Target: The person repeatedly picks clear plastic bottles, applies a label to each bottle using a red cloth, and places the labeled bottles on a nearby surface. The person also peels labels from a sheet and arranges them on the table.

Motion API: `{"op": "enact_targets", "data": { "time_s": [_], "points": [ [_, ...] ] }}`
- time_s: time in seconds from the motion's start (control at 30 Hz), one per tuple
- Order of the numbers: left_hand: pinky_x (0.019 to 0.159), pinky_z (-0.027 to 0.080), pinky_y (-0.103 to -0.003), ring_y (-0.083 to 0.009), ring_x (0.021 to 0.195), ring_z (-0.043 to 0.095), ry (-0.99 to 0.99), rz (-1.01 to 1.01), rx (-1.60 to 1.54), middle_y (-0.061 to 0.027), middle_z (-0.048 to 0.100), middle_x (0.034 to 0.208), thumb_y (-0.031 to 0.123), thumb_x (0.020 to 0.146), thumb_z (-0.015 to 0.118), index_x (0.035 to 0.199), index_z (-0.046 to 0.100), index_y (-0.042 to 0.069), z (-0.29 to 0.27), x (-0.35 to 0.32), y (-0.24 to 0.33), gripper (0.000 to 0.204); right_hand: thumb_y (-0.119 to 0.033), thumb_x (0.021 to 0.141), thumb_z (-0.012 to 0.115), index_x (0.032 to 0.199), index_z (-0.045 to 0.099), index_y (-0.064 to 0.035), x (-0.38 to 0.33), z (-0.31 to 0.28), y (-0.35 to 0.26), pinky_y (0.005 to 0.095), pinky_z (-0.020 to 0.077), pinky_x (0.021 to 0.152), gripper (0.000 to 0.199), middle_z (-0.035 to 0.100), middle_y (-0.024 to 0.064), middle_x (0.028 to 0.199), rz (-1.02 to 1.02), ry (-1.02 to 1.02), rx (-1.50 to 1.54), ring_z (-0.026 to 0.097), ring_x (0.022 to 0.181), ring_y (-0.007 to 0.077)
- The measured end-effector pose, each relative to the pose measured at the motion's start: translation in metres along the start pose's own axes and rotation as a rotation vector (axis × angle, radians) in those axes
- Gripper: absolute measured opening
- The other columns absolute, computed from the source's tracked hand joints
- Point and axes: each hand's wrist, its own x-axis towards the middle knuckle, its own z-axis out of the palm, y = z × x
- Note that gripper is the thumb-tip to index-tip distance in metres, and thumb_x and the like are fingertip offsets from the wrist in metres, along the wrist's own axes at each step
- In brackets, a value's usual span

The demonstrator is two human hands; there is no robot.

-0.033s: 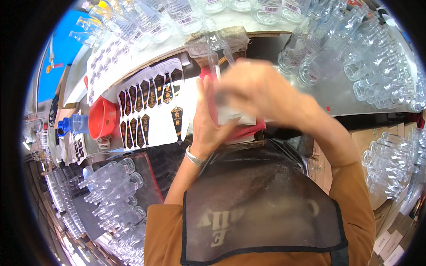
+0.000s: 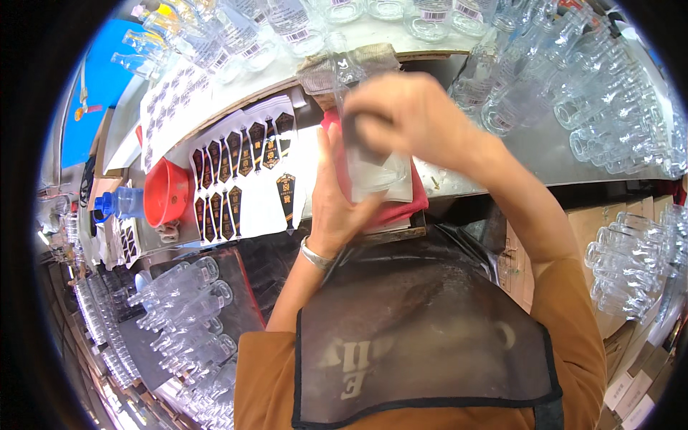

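Note:
A clear glass bottle [image 2: 387, 175] lies over a red cloth [image 2: 417, 195], its base toward me and its neck toward a grey rag [image 2: 378, 56]. My left hand [image 2: 335, 193] steadies it, fingers along its left side and thumb near the base. Above the bottle is my right hand [image 2: 416, 118], curled and smeared by motion; whether it grips anything does not show. Under its fingers a dark patch [image 2: 373, 147] shows against the bottle, too blurred to identify. Left of my left hand lies a white sheet [image 2: 261, 204] of black-and-gold labels [image 2: 235, 208].
Labelled bottles [image 2: 290, 25] stand along the far shelf, and more clear bottles [image 2: 591, 136] crowd the right. A red bowl [image 2: 166, 192] and a blue-capped jug [image 2: 122, 203] sit at left. Bottles [image 2: 188, 301] fill the lower left; cardboard boxes [image 2: 631, 398] stand at lower right.
My right hand has shifted slightly up and left over the bottle, uncovering more of its base and the dark patch. My left hand stays in place.

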Motion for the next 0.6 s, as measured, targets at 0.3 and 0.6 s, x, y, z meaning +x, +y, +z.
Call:
{"op": "enact_targets", "data": {
  "time_s": [0.3, 0.6],
  "points": [
    [0.112, 0.04, -0.041, -0.0409, 0.139, 0.043, 0.106, 0.078, 0.084, -0.0301, 0.035, 0.153, 0.011, 0.072, 0.083, 0.153, 0.02, -0.007, 0.012, -0.001, 0.007, 0.105, 0.005, 0.075, 0.073, 0.108, 0.071, -0.0069, -0.076, -0.017, -0.039, 0.0375, 0.054, 0.079, 0.035, 0.071, 0.0114, 0.103, 0.088, -0.091, 0.317, 0.068, 0.087, 0.0286],
    [0.114, 0.036, -0.039, -0.0309, 0.141, 0.041, 0.043, -0.016, -0.514, -0.0245, 0.033, 0.156, 0.015, 0.08, 0.083, 0.156, 0.018, -0.005, 0.008, 0.012, 0.025, 0.102, -0.044, 0.108, 0.038, 0.116, 0.067, 0.008, -0.083, 0.004, -0.005, 0.0226, 0.0479, 0.061, 0.06, 0.072, 0.0102, 0.095, 1.133, -0.042, 1.068, 0.056, 0.065, 0.0073]
  ]
}}
